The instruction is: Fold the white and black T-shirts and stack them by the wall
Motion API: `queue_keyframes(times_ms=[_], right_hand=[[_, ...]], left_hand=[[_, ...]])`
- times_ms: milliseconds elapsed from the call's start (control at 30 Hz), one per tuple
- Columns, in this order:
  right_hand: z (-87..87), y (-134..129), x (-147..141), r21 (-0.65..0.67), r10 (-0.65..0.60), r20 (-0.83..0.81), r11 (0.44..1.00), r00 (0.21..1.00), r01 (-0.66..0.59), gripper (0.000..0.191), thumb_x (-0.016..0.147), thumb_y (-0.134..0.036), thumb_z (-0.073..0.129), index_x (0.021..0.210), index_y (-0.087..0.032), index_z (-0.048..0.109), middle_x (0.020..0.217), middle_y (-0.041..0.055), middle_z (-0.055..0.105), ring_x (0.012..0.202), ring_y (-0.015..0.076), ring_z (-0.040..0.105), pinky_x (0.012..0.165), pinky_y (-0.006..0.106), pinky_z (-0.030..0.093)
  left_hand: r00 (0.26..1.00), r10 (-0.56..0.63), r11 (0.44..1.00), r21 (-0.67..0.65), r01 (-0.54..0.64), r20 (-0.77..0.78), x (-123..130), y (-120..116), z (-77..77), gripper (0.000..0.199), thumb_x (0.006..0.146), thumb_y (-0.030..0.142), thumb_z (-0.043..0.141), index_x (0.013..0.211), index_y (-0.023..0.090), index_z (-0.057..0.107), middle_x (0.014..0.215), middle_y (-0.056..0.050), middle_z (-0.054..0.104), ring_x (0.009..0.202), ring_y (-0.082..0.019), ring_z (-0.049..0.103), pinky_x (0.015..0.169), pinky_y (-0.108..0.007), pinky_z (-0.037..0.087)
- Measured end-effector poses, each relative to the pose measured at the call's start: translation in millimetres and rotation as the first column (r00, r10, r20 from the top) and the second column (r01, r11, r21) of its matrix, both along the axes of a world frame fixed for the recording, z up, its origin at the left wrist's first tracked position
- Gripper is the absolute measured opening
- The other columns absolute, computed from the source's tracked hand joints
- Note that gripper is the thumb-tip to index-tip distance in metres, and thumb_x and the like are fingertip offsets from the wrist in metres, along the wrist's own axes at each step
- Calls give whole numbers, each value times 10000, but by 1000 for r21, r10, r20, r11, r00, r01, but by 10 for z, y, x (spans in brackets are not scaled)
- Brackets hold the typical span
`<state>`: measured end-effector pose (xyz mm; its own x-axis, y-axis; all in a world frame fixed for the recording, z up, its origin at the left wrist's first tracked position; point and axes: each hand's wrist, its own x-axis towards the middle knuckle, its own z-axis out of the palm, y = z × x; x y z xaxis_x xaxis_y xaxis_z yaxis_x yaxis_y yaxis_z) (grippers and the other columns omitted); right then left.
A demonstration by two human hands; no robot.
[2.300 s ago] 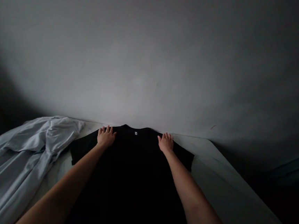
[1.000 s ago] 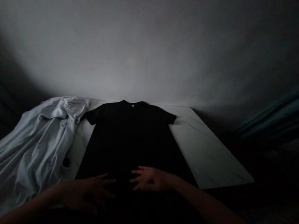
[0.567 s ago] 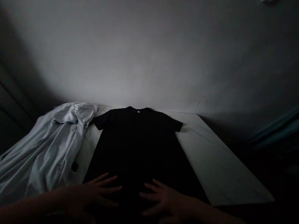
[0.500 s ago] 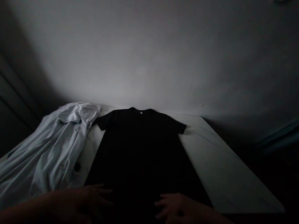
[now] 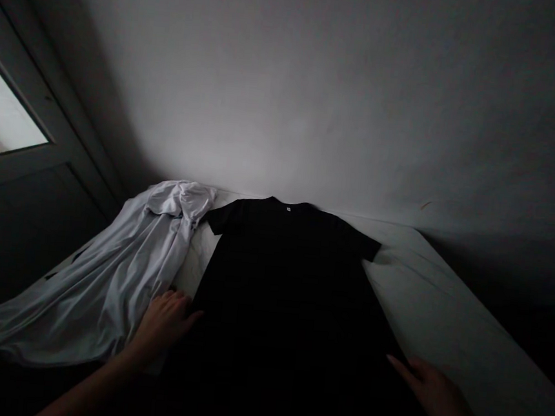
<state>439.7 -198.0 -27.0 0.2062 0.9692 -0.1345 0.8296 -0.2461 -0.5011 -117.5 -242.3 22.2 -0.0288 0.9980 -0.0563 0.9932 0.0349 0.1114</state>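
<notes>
A black T-shirt (image 5: 290, 280) lies spread flat on a pale surface, its collar with a small white label toward the wall and both short sleeves out. At its left edge is my left hand (image 5: 165, 320), thumb apart from the fingers and lying over the shirt's side. My right hand (image 5: 430, 383) is at the shirt's right edge, its thumb stretched over the black cloth; its other fingers are partly hidden in the dark. The lower part of the shirt fades into shadow.
A crumpled light grey cloth (image 5: 126, 266) lies left of the shirt, close to my left hand. The pale surface (image 5: 425, 298) extends right of the shirt. Behind is a bare wall (image 5: 287, 92); a door with a glass pane (image 5: 4, 113) stands at the left.
Both hands have moved apart, from over the shirt's lower middle out to its left and right edges. The view has shifted left, so more of the door shows.
</notes>
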Motion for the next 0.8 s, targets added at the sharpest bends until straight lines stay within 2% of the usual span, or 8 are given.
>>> queue_keyframes(times_ms=[100, 200, 333, 433, 533, 600, 700, 800], right_hand=[[-8, -126, 47, -60, -67, 14, 996, 998, 68, 512, 681, -750, 518, 699, -268, 691, 809, 108, 759, 795, 337, 729, 735, 427, 555], [-49, -217, 95, -53, -105, 13, 993, 994, 105, 530, 654, -746, 531, 748, -258, 713, 938, 139, 764, 907, 365, 721, 811, 464, 552], [-49, -281, 124, -37, -59, 5, 998, 998, 59, 482, 672, -741, 548, 661, -271, 658, 775, 115, 740, 774, 352, 719, 728, 460, 559], [57, -167, 20, 119, -18, 50, 993, 999, 12, 454, 698, -729, 555, 676, -280, 616, 723, 98, 711, 712, 331, 698, 696, 459, 552], [240, 289, -235, 369, 96, 125, 920, 988, -136, 404, 794, -637, 524, 840, -254, 643, 923, 125, 723, 912, 313, 688, 851, 440, 532], [374, 805, -417, 418, 127, 155, 890, 980, -181, 355, 855, -547, 502, 927, -232, 649, 1012, 129, 714, 999, 286, 668, 907, 403, 513], [552, 1696, -555, 344, -82, 144, 939, 986, 28, 280, 883, -408, 564, 1000, -166, 639, 1025, 154, 719, 1029, 271, 663, 873, 346, 517], [649, 2403, -489, 278, -295, 143, 928, 945, 248, 352, 867, -346, 653, 1066, -57, 628, 1080, 262, 690, 1056, 317, 660, 848, 346, 512]], left_hand=[[1000, 14, 1000, 0, -14, 1, -8, -133, -47, 302, 920, 397, 508, 867, 184, 716, 921, -95, 714, 948, -282, 663, 886, -434, 495], [1000, 6, 1000, 6, -6, 11, -39, -211, -105, 316, 921, 391, 485, 831, 199, 720, 884, -85, 699, 907, -267, 645, 874, -426, 488], [999, -41, 998, 39, 41, 7, -86, -243, -112, 290, 891, 405, 504, 796, 213, 699, 866, -80, 691, 890, -266, 631, 871, -422, 489], [994, -97, 991, 90, 101, -49, -94, -117, 10, 264, 855, 431, 555, 864, 206, 693, 920, -105, 697, 915, -301, 632, 851, -448, 507], [968, -247, 953, 168, 251, -40, 30, 302, 217, 313, 879, 445, 549, 1039, 212, 682, 1087, -121, 702, 1048, -322, 627, 912, -470, 506], [912, -410, 893, 199, 404, -14, 231, 738, 325, 360, 902, 415, 530, 1182, 222, 648, 1286, -119, 653, 1210, -314, 577, 1019, -476, 466], [809, -588, 799, 169, 577, 13, 678, 1486, 346, 434, 911, 364, 515, 1305, 196, 588, 1454, -125, 546, 1333, -300, 506, 1101, -478, 414], [738, -674, 737, 111, 667, 40, 1206, 2201, 210, 437, 928, 339, 491, 1318, 161, 580, 1410, -146, 586, 1296, -285, 555, 1080, -452, 447]])
